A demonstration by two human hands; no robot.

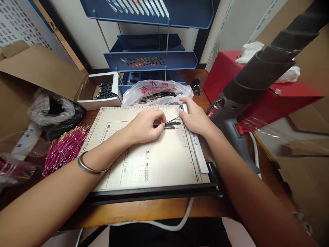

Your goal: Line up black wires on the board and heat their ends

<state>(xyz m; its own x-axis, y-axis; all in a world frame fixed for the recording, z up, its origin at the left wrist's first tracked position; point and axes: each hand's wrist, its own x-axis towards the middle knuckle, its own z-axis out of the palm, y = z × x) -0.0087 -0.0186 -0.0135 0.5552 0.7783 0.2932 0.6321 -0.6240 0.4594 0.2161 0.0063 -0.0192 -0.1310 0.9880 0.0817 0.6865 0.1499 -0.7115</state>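
A small bundle of thin black cords (pixel 172 125) lies on the cream paper cutter board (pixel 164 151), close to its right edge. My left hand (pixel 150 125) is closed on the bundle's left end, thumb and forefinger pinched together. At the right edge, beside the white "Cutter" strip (pixel 196 147), my right hand (pixel 194 116) has thumb and forefinger around the tip of one black cord (pixel 173 119) that slants up from the bundle. A metal bangle (pixel 89 166) circles my left wrist.
Behind the board sit a plastic bag (pixel 158 90) of dark cords and a white box (pixel 102 97) of black cords. Magenta cords (pixel 66 147) are heaped at left. A grey-black device (pixel 231 113) with a thick tube and a red box (pixel 269 99) stand right. Blue shelves (pixel 151 61) rise behind.
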